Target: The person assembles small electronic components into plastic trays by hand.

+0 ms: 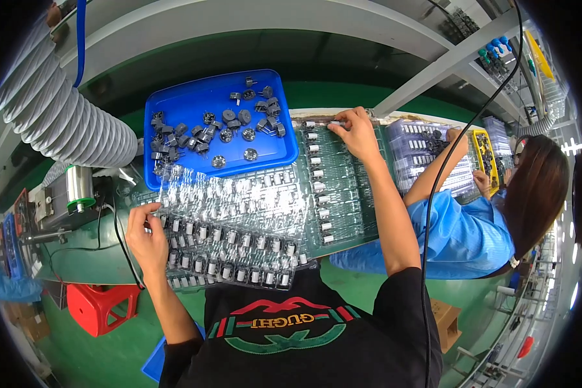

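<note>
My left hand is closed at the left edge of a clear plastic tray, which lies tilted over other clear trays. Rows of small dark parts with white labels fill its pockets. Farther right, my right hand pinches a small part at the far end of another clear tray. One column of white-labelled parts runs down that tray's left side. Behind the left trays stands a blue bin with many loose dark round parts, some with pins.
A grey ribbed duct hangs at the left above a metal cylinder. A black cable crosses the right side. A co-worker in a blue smock handles parts over stacked trays. A red stool stands below left.
</note>
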{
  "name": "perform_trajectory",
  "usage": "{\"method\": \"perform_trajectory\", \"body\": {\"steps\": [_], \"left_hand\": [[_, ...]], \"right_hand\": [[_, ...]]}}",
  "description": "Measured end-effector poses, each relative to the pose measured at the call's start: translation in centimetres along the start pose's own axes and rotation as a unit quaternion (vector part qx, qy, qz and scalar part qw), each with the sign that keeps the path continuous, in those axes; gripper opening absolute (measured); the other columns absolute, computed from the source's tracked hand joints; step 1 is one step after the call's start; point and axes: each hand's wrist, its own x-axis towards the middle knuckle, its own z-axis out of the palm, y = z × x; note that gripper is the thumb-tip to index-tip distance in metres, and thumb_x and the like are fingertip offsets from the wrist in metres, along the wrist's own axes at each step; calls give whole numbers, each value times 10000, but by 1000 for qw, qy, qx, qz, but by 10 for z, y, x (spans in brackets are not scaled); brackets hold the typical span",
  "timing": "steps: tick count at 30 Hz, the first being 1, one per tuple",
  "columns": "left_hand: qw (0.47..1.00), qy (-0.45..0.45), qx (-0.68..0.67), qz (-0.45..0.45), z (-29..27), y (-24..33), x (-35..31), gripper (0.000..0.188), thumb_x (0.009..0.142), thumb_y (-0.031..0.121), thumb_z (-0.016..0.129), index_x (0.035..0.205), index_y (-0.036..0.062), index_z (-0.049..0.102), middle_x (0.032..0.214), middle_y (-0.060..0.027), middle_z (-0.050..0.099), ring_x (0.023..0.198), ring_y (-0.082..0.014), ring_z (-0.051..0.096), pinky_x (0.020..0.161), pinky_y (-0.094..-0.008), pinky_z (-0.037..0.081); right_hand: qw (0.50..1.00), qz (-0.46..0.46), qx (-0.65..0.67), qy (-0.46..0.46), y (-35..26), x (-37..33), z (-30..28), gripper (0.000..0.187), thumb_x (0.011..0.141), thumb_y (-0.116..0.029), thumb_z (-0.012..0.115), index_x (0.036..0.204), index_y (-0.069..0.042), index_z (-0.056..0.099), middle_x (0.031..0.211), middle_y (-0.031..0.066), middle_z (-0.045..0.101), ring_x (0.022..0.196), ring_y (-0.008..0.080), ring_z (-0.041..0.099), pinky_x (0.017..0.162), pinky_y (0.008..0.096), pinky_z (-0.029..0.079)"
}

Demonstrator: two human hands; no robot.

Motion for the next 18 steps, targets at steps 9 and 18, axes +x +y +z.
{"method": "perform_trajectory", "body": {"steps": [9, 18], "left_hand": [[1000, 9, -5, -3, -7, -3, 4, 229, 884, -66, 531, 1016, 11, 702, 914, -97, 652, 773, -199, 589, 672, -310, 458], [978, -189, 34, 87, -29, 7, 16, 291, 823, 41, 701, 1111, 78, 730, 1040, -97, 635, 1011, -302, 610, 877, -393, 504]], "right_hand": [[999, -9, -8, 46, 8, 3, 19, 395, 819, -135, 785, 1157, 15, 648, 1037, 124, 608, 835, 224, 611, 794, 339, 536], [997, -32, -42, 53, -11, -14, -3, 413, 888, -226, 754, 1224, -10, 645, 1087, 146, 618, 983, 271, 621, 858, 347, 506]]}}
